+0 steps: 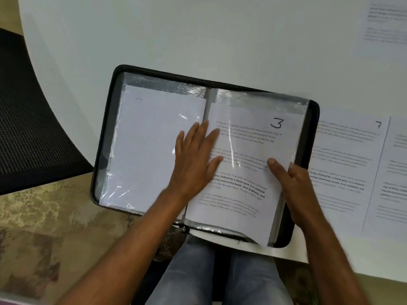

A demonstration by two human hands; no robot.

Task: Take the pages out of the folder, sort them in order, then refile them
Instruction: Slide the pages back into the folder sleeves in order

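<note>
Leftmost, a dark mesh chair (33, 119) beside the curved edge of the white table (154, 29). Next, lying open on the table and overhanging its near edge, the black zip folder (312, 119), clear plastic sleeves showing on both halves. In the left half, a sleeve with a blank-facing page (154, 139) inside. Across the spine, the left hand (196, 155), flat and palm down, fingers straight and spread apart, pressing on the sleeves with fingertips reaching onto the right-hand sheet. On the right half, the page marked 3 (246, 155), printed text facing up, upper part under the clear sleeve, lower corner curling up off the folder above the lap. At that page's right edge, the right hand (293, 183), thumb on top of the sheet and fingers curled behind the edge, pinching it. Further right, flat on the table just beside the folder, the page marked 7 (348, 164), with more printed sheets (396, 172) alongside and another sheet (385, 25) at the far right corner.
</note>
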